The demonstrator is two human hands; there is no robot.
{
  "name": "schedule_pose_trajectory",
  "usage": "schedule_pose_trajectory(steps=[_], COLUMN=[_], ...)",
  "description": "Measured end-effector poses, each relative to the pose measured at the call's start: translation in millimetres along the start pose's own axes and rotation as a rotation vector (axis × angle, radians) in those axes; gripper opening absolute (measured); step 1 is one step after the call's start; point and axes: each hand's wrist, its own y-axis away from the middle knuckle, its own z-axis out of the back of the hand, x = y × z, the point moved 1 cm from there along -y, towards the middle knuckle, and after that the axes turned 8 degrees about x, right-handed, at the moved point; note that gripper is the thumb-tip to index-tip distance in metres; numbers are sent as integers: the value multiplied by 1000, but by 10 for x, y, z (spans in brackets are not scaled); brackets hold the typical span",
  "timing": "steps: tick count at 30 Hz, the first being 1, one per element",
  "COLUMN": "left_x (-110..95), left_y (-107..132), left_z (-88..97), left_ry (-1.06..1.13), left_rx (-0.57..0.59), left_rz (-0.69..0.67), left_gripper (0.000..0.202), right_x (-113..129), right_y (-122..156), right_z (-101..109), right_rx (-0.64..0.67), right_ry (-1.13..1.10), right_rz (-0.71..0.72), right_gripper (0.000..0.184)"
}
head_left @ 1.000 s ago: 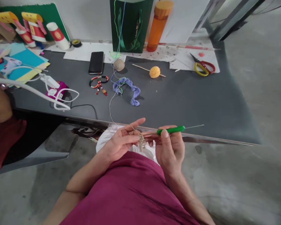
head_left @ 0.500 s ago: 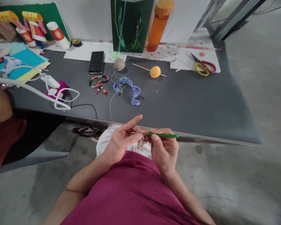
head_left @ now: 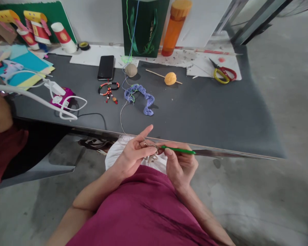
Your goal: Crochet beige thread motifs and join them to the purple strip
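Note:
My right hand (head_left: 181, 164) is closed around a green-handled crochet hook (head_left: 178, 149), its metal tip pointing left into a small beige crocheted piece (head_left: 151, 158). My left hand (head_left: 133, 152) pinches that piece, with the index finger raised and a beige yarn strand (head_left: 121, 116) over it. The strand runs up over the table edge to a beige yarn ball (head_left: 130, 70). Both hands hover in front of the dark grey table (head_left: 207, 112), over my lap.
On the table lie a purple crocheted strip (head_left: 143, 96), bead bracelets (head_left: 108, 89), a black phone (head_left: 105, 67), an orange ball on a stick (head_left: 169, 78), scissors (head_left: 222, 73), an orange bottle (head_left: 175, 27), a green bag (head_left: 143, 27). White cables (head_left: 59, 99) and coloured paper sit left. Another person's red sleeve (head_left: 2, 150) shows far left.
The crochet hook has slid left and tilted down, its tip now in the beige piece. My right hand dropped slightly; my left index finger lifted more upright.

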Motion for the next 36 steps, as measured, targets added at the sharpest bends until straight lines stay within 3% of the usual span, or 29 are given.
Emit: schedule_pose_trajectory(steps=[6, 12, 16, 23, 25, 30, 36], left_x=[-15, 23, 24, 30, 30, 25, 4], left_y=[-6, -13, -27, -69, -62, -34, -20], left_z=[25, 67, 84, 27, 3, -24, -11], left_ry=[6, 36, 21, 114, 77, -20, -165], left_rx=[36, 94, 123, 284, 264, 61, -6], left_rz=[27, 101, 124, 145, 116, -12, -80], left_gripper=[73, 60, 58, 51, 49, 59, 73], right_x=[78, 73, 98, 64, 34, -30, -101], right_y=[-37, -45, -42, -114, -120, -100, -105], right_z=[73, 94, 100, 138, 109, -19, -18], right_rx=[-27, 67, 61, 86, 80, 22, -74], right_ry=[141, -111, -120, -323, -389, -446, -387], right_rz=[33, -167, -181, -408, -464, -432, -371], right_gripper=[10, 13, 15, 30, 32, 26, 20])
